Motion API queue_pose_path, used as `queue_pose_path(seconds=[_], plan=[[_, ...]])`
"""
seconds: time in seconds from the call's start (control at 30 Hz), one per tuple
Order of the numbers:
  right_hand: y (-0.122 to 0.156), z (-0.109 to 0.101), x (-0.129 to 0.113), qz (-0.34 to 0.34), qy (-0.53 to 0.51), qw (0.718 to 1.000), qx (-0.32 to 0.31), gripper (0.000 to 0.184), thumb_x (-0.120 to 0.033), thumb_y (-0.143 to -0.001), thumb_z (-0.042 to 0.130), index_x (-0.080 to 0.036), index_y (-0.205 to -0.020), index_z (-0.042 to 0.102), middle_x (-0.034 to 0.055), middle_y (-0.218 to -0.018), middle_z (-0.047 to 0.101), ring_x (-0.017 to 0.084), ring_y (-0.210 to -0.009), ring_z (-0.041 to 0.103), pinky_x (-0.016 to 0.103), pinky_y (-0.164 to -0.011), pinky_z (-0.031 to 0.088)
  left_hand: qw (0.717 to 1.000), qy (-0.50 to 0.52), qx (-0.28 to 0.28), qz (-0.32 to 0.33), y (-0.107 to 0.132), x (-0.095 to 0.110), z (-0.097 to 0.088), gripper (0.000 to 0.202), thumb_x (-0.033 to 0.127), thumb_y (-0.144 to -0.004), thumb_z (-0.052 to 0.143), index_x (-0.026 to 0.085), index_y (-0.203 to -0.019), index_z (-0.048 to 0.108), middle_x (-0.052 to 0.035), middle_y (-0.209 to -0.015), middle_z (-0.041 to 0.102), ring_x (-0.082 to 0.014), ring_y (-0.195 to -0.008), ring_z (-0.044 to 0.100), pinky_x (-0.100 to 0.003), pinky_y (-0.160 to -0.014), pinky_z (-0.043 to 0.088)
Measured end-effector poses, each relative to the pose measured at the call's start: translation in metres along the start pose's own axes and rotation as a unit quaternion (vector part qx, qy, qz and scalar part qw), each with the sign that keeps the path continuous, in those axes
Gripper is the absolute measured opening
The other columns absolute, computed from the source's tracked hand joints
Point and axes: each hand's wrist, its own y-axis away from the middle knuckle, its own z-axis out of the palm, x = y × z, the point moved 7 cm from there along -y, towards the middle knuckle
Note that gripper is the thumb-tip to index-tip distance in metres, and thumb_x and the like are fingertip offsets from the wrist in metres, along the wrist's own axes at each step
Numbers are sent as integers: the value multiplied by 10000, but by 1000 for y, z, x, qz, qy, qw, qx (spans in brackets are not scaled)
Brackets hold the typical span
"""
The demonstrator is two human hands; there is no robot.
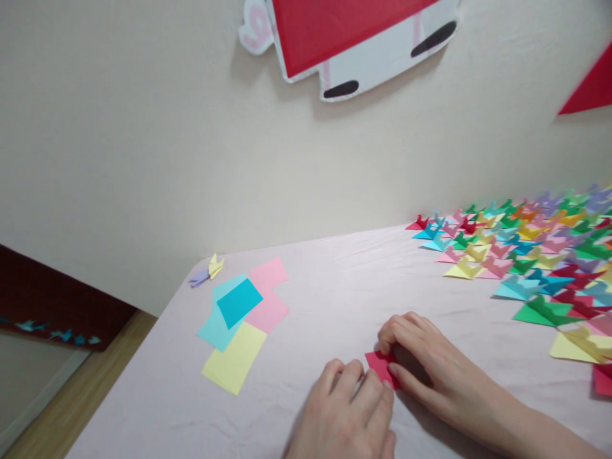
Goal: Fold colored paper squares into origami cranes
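A small piece of red origami paper [377, 363] lies on the cloth-covered table between my two hands. My right hand [425, 363] comes in from the right, its curled fingers at the paper's far edge and its thumb on the near part, gripping it. My left hand [349, 408] is at the paper's near left edge, fingers bent and closed on it. Its fingertips are partly hidden behind its own knuckles. My hands cover part of the paper, so its full folded shape cannot be made out.
Loose paper sheets lie left of my hands: yellow [234, 360], blue [240, 303], light blue and pink. Two folded pieces, purple [199, 278] and yellow [215, 265], rest at the far left corner. Rows of colourful paper cranes [521, 255] stand on the right. A wall [306, 172] rises behind.
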Motion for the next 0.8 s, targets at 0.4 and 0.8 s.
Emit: queue_pose_path(seconds=[0.4, 0.8], plan=[[-1, 1, 0, 28, -10, 1000, -6, 243, -34, -786, 523, -234, -922, 542, 40, -959, 624, 225, -909, 522, 384, -798, 449, 1000, 10, 6, -12, 2, -1, 2, 211, 305, -905, 555, 142, -991, 658, -37, -930, 671, -205, -880, 558, -340, -751, 416], [1, -4, 10, 18, -81, 997, 4, 265, -37, -828, 430, -231, -964, 549, 48, -965, 624, 213, -910, 556, 377, -812, 484, 1000, -7, 2, -18, 6, -1, 3, 236, 343, -919, 534, 152, -997, 649, -89, -1095, 693, -232, -1009, 589, -340, -816, 456]])
